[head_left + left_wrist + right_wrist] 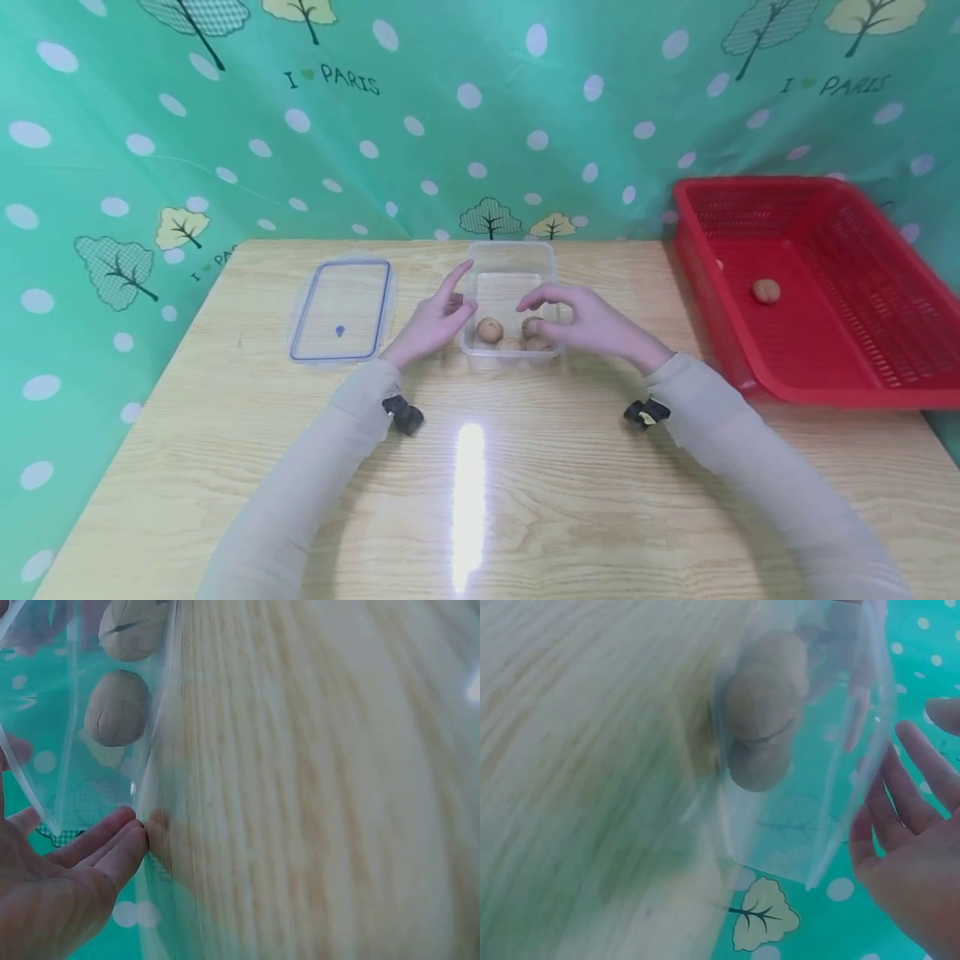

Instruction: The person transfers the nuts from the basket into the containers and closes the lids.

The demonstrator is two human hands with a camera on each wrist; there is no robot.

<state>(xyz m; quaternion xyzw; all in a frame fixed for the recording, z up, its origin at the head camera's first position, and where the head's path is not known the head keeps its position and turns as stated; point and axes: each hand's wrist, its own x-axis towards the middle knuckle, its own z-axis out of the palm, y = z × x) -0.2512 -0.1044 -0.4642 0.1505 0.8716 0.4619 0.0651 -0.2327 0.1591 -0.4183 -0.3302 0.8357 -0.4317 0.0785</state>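
Observation:
A clear plastic container point(510, 354) with several walnuts point(490, 330) gathered at its near end stands at the back middle of the table. By its left wall is my left hand point(429, 325), thumb and fingers spread apart; the left wrist view shows the fingertips close to the wall, contact unclear. My right hand point(592, 323) is at the container's right side, fingers loosely bent with nothing between them. Seen from the right wrist, the walnuts point(761, 701) show through the clear wall, apart from the fingers.
A clear lid point(341, 310) with a blue seal lies flat at the left. At the right stands a large red basket point(757, 350) with a walnut point(766, 291) inside and part of another by its left wall. A green patterned cloth point(420, 125) hangs behind the wooden table point(570, 483).

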